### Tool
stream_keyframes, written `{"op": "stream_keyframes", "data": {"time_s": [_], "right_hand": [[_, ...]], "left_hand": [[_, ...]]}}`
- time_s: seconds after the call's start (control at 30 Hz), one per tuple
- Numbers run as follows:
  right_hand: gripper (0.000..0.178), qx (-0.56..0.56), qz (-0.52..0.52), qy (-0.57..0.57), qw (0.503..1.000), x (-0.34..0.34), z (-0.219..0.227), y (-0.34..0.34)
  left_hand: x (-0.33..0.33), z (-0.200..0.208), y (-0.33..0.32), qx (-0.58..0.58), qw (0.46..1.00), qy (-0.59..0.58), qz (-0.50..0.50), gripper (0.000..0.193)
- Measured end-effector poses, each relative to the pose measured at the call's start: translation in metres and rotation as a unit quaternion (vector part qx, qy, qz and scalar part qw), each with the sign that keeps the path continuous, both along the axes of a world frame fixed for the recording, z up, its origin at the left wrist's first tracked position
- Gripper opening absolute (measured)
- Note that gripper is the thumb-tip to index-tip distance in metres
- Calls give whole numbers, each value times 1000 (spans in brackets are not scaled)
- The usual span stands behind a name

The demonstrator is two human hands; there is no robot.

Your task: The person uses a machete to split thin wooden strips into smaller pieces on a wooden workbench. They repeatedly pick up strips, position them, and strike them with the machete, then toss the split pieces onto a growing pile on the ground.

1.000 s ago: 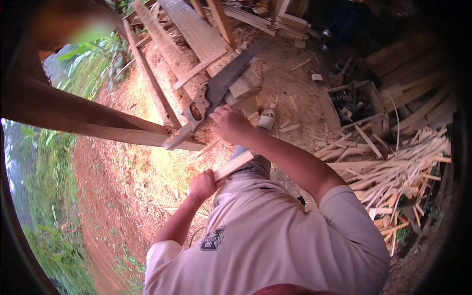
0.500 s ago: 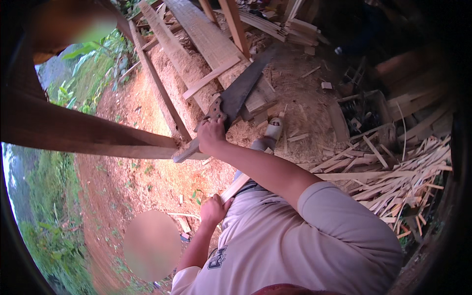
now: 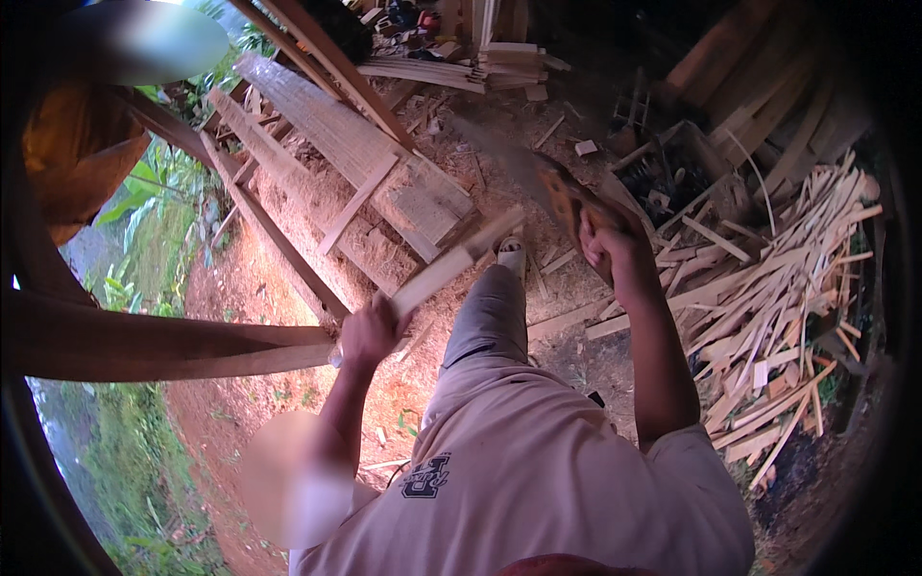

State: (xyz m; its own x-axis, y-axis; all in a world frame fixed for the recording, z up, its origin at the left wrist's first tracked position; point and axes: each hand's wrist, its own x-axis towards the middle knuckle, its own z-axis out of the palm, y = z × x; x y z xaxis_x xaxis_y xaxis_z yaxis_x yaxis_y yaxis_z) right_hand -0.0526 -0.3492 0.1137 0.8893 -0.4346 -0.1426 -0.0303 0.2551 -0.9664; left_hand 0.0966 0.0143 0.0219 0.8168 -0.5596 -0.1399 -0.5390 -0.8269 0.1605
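Note:
My right hand is closed around the wooden handle of a handsaw. The saw's dark blade points up and to the left, smeared by motion, apart from any wood. With its fingers wrapped round one end, my left hand grips a pale wooden strip. That strip slants away to the upper right, and its far end is over my sandalled foot. Just beyond lies a wide plank with a narrower batten across it.
A thick wooden beam juts in from the left, close to my left hand. Thin offcuts lie heaped at the right. Stacked lumber stands at the far side. Sawdust covers the ground, with a grassy slope at left.
My right hand has swung the saw to the right, away from the planks. My left hand has moved forward and left with the strip, now held out ahead of my body.

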Motion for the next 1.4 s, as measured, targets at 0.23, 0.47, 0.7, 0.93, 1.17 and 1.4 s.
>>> {"op": "stream_keyframes", "data": {"time_s": [0.23,0.47,0.7,0.93,1.17,1.4], "right_hand": [[24,-301,-133,35,944,-50,-30,14],[19,-263,-145,-24,953,-23,-72,38],[15,-269,-113,-33,956,-25,-79,73],[15,-316,-202,8,927,-41,-80,73],[17,79,-285,5,955,36,-118,14],[21,340,-267,-22,901,103,-140,16]], "left_hand": [[116,-20,-98,57,995,-49,-67,61],[142,-31,-115,78,991,-59,-93,52],[138,-63,-104,36,998,-38,-43,52],[135,-75,-100,-10,999,-43,-26,51],[112,-68,-100,-60,996,-56,-26,52],[55,-38,-149,-81,992,-86,-39,56]]}}
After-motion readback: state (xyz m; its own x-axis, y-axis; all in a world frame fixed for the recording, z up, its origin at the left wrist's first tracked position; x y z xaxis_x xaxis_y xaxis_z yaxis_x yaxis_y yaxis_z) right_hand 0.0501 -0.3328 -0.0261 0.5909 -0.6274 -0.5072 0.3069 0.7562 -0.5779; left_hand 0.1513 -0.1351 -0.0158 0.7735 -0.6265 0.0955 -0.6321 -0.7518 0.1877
